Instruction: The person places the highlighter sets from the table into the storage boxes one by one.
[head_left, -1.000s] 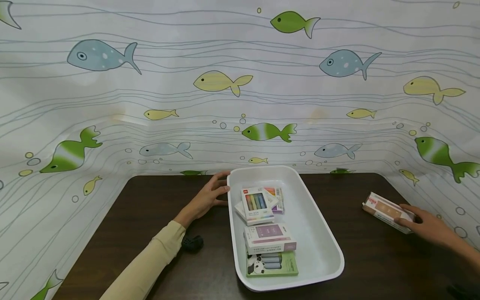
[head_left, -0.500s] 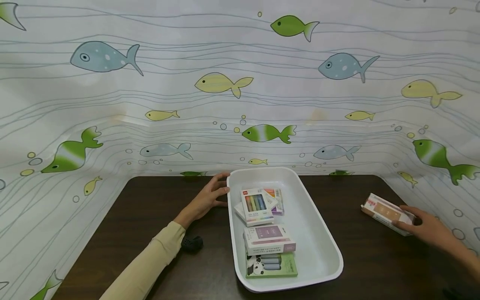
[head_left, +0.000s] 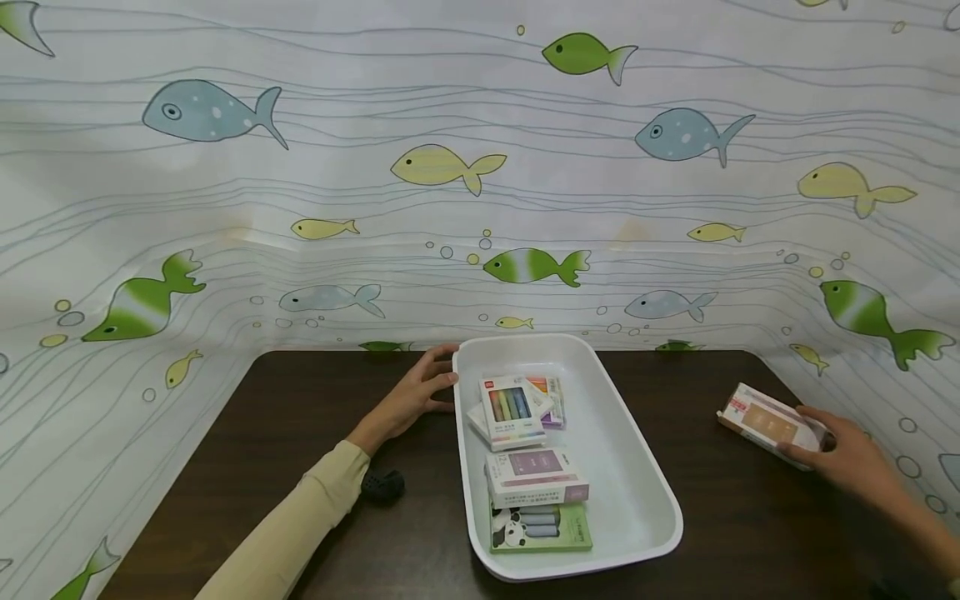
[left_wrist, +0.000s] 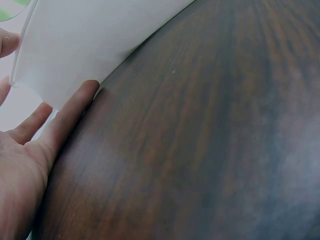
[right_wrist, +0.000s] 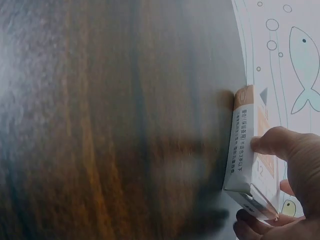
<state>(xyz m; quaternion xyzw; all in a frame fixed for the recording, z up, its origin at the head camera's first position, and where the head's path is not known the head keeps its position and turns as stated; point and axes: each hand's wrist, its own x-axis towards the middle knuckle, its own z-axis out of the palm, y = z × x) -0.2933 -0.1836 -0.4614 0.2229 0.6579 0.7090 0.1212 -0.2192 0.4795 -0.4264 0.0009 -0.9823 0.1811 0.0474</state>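
A white tray stands on the dark table. My left hand rests at its left side, fingers against the outer wall and fingertips at the rim; in the left wrist view, extended fingers lie along the tray wall. At the table's right, my right hand grips the near end of a white and orange-brown box. In the right wrist view the thumb presses one face of this box, with other fingers around its near end. Small print covers one narrow side.
Inside the tray are a white box of colour sticks over other packs, a white and purple box, and a green panda box. A small black object lies beside my left forearm. Fish-patterned sheeting surrounds the table.
The box in my right hand has shifted slightly left in the head view, along with a small shift of the view itself. The left hand stays at the tray's side.
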